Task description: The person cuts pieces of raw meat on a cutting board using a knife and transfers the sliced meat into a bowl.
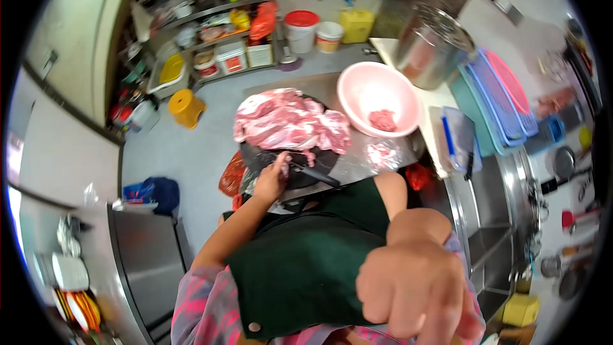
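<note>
A large slab of raw pink meat [287,118] lies on a round dark board [325,161] on the metal table. My left hand [273,177] is at the board's near-left edge, just below the meat, fingers closed; what they hold is too small to make out. Beside it, a knife [319,176] lies with its dark handle pointing right. My right hand [415,275] is raised close to the camera, over the green apron, away from the meat; its fingers look bent but are blurred, their tips partly hidden. A pink bowl [378,96] holds some minced meat [383,120].
Small meat scraps [382,155] lie on clear plastic right of the board. A metal pot [434,45], blue trays [495,99] and a sink [488,217] stand to the right. An orange stool [186,108] and shelves [220,41] are beyond on the left.
</note>
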`<state>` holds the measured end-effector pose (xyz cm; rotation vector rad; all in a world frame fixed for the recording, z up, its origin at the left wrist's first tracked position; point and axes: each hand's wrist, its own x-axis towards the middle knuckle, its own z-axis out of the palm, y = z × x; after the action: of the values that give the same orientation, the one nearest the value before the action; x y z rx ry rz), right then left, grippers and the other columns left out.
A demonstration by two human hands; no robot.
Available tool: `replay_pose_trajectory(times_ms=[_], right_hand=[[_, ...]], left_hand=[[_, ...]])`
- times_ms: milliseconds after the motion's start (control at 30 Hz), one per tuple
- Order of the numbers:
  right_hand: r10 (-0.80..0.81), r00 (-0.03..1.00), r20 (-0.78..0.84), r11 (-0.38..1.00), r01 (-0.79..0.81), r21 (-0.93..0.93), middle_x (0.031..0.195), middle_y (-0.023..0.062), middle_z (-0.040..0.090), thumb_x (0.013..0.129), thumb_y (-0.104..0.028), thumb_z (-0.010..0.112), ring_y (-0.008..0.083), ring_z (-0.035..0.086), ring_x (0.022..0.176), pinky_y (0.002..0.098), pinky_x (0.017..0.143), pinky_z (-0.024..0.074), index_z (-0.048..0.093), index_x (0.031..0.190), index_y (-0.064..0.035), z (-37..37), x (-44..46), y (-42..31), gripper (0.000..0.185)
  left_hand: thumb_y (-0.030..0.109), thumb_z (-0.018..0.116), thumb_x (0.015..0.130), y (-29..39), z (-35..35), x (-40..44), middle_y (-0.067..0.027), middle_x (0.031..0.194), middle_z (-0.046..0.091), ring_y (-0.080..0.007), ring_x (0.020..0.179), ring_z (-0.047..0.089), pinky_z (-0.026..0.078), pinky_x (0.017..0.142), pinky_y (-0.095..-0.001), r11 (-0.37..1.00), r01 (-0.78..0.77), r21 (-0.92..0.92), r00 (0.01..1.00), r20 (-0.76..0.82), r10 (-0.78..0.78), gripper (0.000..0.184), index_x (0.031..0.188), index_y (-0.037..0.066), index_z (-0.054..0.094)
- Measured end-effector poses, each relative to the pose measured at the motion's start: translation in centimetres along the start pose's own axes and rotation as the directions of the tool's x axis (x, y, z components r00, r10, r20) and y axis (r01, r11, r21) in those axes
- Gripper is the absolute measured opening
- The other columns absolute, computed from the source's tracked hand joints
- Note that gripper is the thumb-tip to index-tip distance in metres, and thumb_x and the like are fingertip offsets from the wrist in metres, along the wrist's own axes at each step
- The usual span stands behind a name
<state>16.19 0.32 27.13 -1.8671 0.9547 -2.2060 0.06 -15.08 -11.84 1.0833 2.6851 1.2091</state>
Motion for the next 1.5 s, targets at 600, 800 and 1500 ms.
replay_pose_trajectory(times_ms=[600,800,1500], right_hand=[[0.046,0.999,0.021,0.888,-0.051,0.457,0.062,0.0069,0.050,0.090,-0.011,0.053,0.0126,0.044,0.049,0.0255,0.042,0.0285,0.066,0.080,0.0016,1.2,4.3,-0.5,0.021],[-0.001,0.996,0.087,0.878,-0.041,0.477,0.065,0.0068,0.053,0.091,-0.016,0.048,0.0141,0.042,0.047,0.0257,0.042,0.0258,0.065,0.078,-0.0018,1.5,4.1,0.4,0.025],[0.248,0.896,-0.368,0.902,-0.352,-0.249,0.070,0.0077,0.053,0.090,-0.021,0.053,0.0165,0.045,0.055,0.0317,0.048,0.0331,0.057,0.084,-0.0046,0.2,-1.1,-8.1,0.018]], left_hand=[[-0.002,0.058,0.073,-0.2,-0.1,-0.6,-0.0194,0.095,0.058,-0.0371,0.086,0.057,0.047,0.078,-0.0436,0.994,0.108,0.029,0.990,0.092,-0.110,0.080,0.143,0.023,0.027],[0.005,0.056,0.079,0.8,-0.7,-0.8,-0.0196,0.102,0.056,-0.0370,0.090,0.056,0.047,0.080,-0.0427,0.983,0.158,0.094,0.977,0.131,-0.169,0.078,0.145,0.026,0.021],[0.020,0.036,0.094,0.2,-0.9,-1.0,-0.0146,0.126,0.054,-0.0291,0.109,0.054,0.040,0.098,-0.0392,0.995,0.064,-0.082,0.992,0.115,-0.055,0.051,0.144,0.019,0.026]])
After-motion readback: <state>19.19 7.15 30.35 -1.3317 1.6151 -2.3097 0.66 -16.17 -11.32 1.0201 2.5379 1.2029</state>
